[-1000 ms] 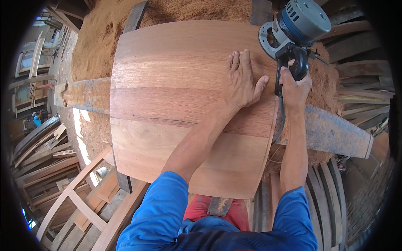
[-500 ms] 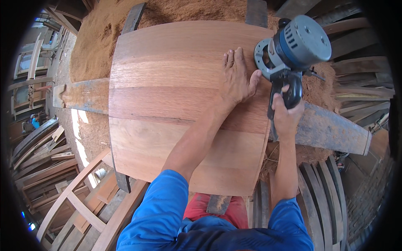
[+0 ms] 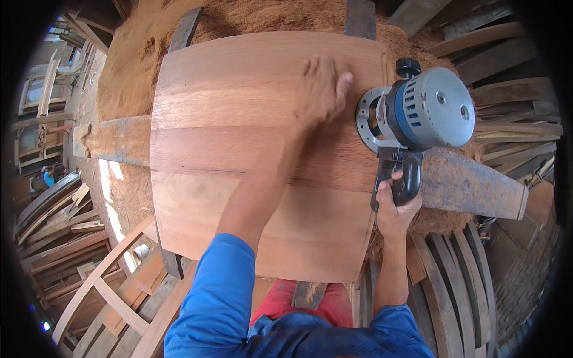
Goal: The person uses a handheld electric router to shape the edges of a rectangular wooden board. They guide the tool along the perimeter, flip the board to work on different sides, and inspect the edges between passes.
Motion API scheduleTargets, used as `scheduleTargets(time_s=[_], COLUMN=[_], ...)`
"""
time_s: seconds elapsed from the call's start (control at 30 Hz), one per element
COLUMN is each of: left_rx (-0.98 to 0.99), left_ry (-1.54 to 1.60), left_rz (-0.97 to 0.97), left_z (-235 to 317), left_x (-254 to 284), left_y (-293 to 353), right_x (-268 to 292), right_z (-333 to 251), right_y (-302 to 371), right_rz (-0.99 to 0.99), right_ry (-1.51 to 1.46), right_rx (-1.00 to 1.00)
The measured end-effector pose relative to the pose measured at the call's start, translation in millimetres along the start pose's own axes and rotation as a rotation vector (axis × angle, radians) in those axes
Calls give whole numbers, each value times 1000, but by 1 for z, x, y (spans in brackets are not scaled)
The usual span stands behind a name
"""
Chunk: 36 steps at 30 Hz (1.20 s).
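A wide wooden panel [image 3: 239, 146] made of joined boards, with bowed edges, lies flat in front of me. My right hand [image 3: 396, 216] grips the black handle of a grey and blue router [image 3: 433, 107]. The router's round base rests at the panel's right edge, its motor tilted outward to the right; the bit cannot be seen. My left hand [image 3: 319, 92] is over the panel's upper right part, fingers stretched and thumb apart, holding nothing. Motion smears it, and a shadow lies beside it, so I cannot tell whether it touches the wood.
A dusty beam [image 3: 474, 182] sticks out under the panel on the right, with its other end [image 3: 113, 140] on the left. Sawdust [image 3: 134, 71] is heaped beyond. Curved timber pieces [image 3: 453, 286] are stacked at the right; a wooden frame [image 3: 116, 301] leans at the lower left.
The router has come down the panel's right edge toward me, in my right hand. My left hand has shifted left, away from the router, and is now blurred.
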<state>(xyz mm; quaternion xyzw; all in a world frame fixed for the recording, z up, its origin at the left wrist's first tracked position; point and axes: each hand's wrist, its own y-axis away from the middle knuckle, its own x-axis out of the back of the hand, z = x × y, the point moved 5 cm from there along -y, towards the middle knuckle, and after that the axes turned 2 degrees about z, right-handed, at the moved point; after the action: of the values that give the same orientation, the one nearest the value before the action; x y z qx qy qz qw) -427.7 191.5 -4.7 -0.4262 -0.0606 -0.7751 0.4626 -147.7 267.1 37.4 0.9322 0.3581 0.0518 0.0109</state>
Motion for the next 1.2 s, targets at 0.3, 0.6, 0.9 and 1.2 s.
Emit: scheduleTargets(time_s=[0.3, 0.6, 0.9, 1.2], left_rx=[-14, -62, -73, -73], left_ry=[-519, -538, -493, -449], left_rz=[-75, -71, -51, -48], left_z=[-70, -87, -84, -90], left_x=[4, 1, 1, -2], left_y=[-88, -88, -89, -91], right_x=[-27, -51, -59, -61], right_z=[-3, -11, -10, -11], right_y=[-76, -137, -161, -169], right_rz=[-17, -26, -45, -35], right_ry=[-27, -14, -54, -63], right_rx=[42, 52, 60, 104])
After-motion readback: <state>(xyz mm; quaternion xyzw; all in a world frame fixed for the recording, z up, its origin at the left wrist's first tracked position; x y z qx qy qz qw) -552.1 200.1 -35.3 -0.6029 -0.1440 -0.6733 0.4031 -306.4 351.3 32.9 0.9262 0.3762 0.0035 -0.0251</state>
